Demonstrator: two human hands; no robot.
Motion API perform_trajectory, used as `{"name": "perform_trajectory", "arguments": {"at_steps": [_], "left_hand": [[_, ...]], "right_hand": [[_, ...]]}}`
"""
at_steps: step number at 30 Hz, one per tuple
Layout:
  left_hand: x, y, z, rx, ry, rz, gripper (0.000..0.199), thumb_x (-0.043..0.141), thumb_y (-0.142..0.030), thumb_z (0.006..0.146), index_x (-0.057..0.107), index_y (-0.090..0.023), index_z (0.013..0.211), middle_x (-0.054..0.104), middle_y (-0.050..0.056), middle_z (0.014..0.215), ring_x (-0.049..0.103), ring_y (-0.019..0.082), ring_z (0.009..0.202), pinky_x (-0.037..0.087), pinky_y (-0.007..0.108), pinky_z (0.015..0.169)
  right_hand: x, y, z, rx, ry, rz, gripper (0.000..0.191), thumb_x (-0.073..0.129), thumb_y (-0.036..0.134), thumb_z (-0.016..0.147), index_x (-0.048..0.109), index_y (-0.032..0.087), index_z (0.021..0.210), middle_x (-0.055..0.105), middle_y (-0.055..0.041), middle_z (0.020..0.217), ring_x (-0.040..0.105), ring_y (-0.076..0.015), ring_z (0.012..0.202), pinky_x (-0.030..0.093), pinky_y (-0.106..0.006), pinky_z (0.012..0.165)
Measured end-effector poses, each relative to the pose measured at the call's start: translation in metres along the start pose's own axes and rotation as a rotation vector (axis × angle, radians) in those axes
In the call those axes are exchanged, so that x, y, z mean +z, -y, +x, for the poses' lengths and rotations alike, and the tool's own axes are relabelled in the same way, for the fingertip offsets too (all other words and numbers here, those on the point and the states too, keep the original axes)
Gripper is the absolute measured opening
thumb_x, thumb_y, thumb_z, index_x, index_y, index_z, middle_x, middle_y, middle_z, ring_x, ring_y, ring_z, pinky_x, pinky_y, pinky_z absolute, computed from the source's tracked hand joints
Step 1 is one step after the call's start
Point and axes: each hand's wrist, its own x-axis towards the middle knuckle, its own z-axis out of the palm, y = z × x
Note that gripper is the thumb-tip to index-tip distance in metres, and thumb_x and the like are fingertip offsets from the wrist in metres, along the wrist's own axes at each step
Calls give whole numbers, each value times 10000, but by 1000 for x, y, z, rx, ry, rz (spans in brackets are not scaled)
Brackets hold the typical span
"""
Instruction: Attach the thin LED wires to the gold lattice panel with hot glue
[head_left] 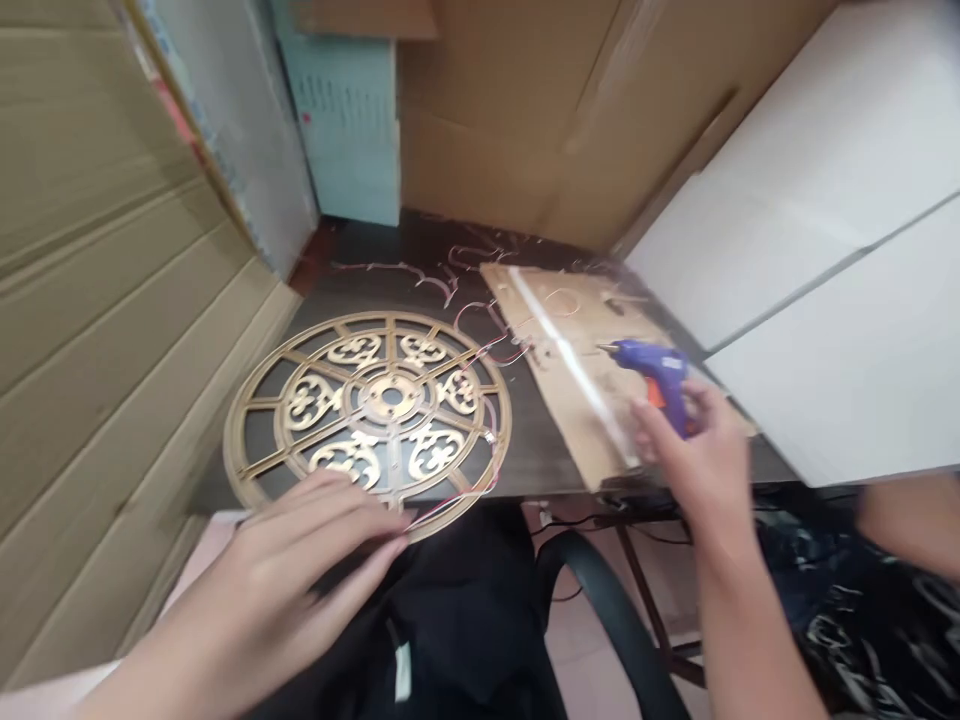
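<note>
A round, gold openwork frame lies on the dark table, its near rim reaching past the front edge. My left hand is at that near rim, thumb and fingers closed on a thin red and white wire that runs along the frame's right side. In my right hand is a purple glue gun with an orange trigger, held over a brown cardboard sheet. Its nozzle points left. More wire loops trail behind the frame and onto the cardboard.
Cardboard walls stand behind and at the left; white boxes rise at the right. A black chair arm is below the table's front edge. Another person's arm shows at the far right.
</note>
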Motion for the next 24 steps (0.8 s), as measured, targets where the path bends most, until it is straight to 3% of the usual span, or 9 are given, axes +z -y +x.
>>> {"name": "perform_trajectory", "arguments": {"at_steps": [1, 3, 5, 9, 16, 22, 24], "left_hand": [[-2, -1, 2, 5, 18, -24, 192, 695, -118, 944, 706, -245, 1087, 761, -28, 956, 691, 114, 853, 537, 295, 974], [-3, -3, 2, 4, 17, -91, 251, 737, -87, 910, 691, -216, 1120, 758, -7, 968, 678, 125, 861, 547, 329, 958], [-1, -3, -3, -13, -22, -105, 290, 773, -71, 873, 696, -191, 1125, 758, 18, 979, 683, 146, 909, 563, 343, 929], [5, -1, -20, 15, -181, 33, 284, 821, -47, 802, 727, -140, 1054, 764, 67, 994, 695, 197, 989, 582, 364, 913], [15, 7, -31, 25, -249, 113, 217, 853, -83, 788, 739, -153, 959, 769, 54, 930, 675, 222, 986, 577, 376, 878], [20, 10, -31, 10, -279, 85, 202, 865, -124, 799, 731, -165, 944, 773, 31, 843, 680, 244, 984, 561, 375, 834], [21, 11, -32, 6, -280, 76, 204, 865, -119, 802, 733, -166, 951, 774, 24, 835, 682, 245, 990, 557, 372, 833]], "right_hand": [[-3, 0, -17, -46, 12, 140, 704, 769, 638, 749, 653, 167, 1258, 760, -108, 954, 697, -276, 732, 558, -392, 668], [-9, 0, -52, -141, -90, 213, 637, 853, 578, 698, 727, 173, 1173, 757, -101, 964, 684, -257, 743, 545, -365, 667], [-14, 0, -82, -267, -78, 87, 499, 856, 520, 753, 758, 179, 1103, 733, -55, 862, 630, -200, 658, 513, -324, 641], [-16, -2, -118, -517, -146, -113, 413, 919, 427, 732, 723, 168, 988, 649, 19, 669, 563, -148, 537, 460, -275, 558], [-4, 15, -130, -755, -184, -306, 388, 918, 408, 772, 695, 134, 933, 692, -17, 663, 608, -153, 474, 464, -269, 500], [7, 24, -130, -931, -259, -314, 423, 995, 372, 677, 636, 150, 707, 496, 52, 485, 530, -111, 424, 446, -238, 473], [9, 24, -130, -968, -265, -294, 438, 1010, 333, 655, 612, 150, 667, 494, 53, 480, 533, -106, 429, 446, -234, 477]]}}
